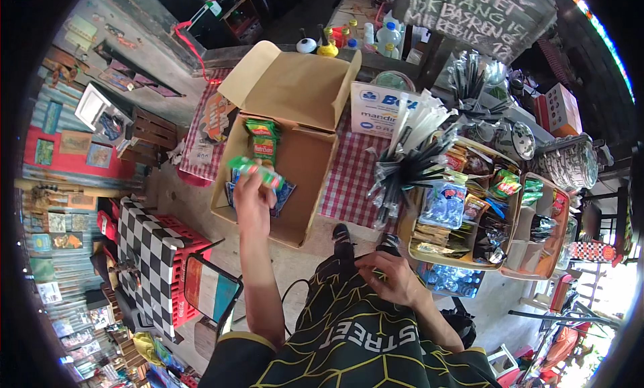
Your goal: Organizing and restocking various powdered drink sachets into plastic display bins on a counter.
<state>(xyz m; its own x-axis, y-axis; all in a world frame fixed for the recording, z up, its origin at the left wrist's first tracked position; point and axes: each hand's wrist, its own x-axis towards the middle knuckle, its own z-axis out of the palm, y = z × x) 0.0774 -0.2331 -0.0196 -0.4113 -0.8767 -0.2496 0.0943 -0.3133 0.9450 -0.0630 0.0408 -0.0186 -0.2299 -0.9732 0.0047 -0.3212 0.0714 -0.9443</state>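
My left hand (255, 196) grips a green sachet (256, 173) over an open cardboard box (302, 186). Inside the box, at its back left, lies a stack of green NutriSari sachets (262, 139). Dark blue packets (283, 196) lie partly under my left hand in the same box. The box's lid flap (297, 83) stands raised at the back. My right hand (390, 277) is in front of my shirt, its fingers loosely bent and apart, with nothing seen in it.
Right of a checked red tablecloth (349, 179) stand bundled black straws (402, 171) and a basket (460, 259) of packets. A second basket (528, 272) is beside it. A payment sign (375, 108) stands behind. A chair (211, 287) is at the lower left.
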